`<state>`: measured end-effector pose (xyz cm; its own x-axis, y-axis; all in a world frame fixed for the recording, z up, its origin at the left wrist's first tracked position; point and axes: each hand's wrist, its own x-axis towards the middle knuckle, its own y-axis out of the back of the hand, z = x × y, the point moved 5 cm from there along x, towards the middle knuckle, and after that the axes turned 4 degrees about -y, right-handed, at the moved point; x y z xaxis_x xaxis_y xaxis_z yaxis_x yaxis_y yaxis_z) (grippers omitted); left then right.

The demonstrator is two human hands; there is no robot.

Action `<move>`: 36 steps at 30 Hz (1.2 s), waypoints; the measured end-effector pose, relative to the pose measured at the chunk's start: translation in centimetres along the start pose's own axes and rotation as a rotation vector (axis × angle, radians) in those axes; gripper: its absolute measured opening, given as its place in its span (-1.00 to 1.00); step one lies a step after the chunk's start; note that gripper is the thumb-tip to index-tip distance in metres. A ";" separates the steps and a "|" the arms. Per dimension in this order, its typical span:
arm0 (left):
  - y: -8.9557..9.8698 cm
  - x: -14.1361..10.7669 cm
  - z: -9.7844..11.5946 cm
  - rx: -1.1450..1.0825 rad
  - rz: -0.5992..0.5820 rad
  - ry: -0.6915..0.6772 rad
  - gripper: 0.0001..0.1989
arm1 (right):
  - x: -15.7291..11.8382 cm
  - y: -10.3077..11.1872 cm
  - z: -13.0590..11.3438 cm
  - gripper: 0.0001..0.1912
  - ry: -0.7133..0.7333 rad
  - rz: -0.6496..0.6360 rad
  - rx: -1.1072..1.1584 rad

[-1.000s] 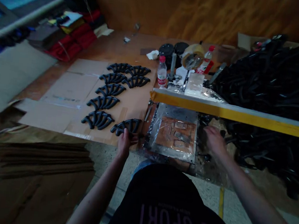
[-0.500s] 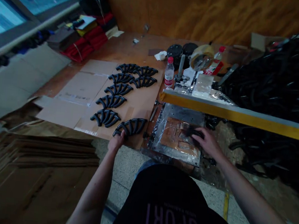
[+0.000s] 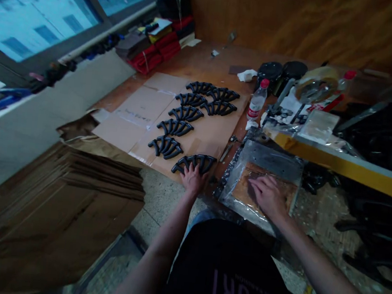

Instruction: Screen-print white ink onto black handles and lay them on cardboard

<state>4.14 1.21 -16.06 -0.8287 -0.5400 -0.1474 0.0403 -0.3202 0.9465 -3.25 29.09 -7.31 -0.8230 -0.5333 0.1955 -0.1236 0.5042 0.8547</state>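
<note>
Several clusters of black curved parts [image 3: 174,127] lie in rows on a flat cardboard sheet [image 3: 133,108]. At the sheet's near right corner, my left hand [image 3: 193,179] rests with spread fingers on the nearest black cluster [image 3: 206,163]. My right hand [image 3: 268,195] is over a brown block [image 3: 248,182] on a plastic-covered metal plate [image 3: 274,161]. Its fingers are pressed together at a dark piece, too blurred to make out.
A bottle [image 3: 258,100], a tape roll [image 3: 316,84] and black tubs [image 3: 270,75] stand behind the plate. A yellow-edged bar [image 3: 347,164] crosses the right side, near piled black parts [image 3: 379,220]. Stacked cardboard [image 3: 54,207] is at lower left.
The view has swung right-to-left, so the table things appear further right. My left hand has spread its fingers over the nearest cluster. My right hand has shifted leftward over the brown block.
</note>
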 end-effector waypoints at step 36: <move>-0.1 24.6 7.9 -0.004 0.027 -0.324 -0.46 | 13.2 -9.9 -5.1 -0.68 -0.400 -0.302 0.415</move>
<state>-20.64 -5.84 -17.50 -0.9617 -0.2731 -0.0226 0.0666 -0.3130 0.9474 -10.10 13.57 -10.75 -0.8512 -0.4392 -0.2873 -0.5203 0.6348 0.5712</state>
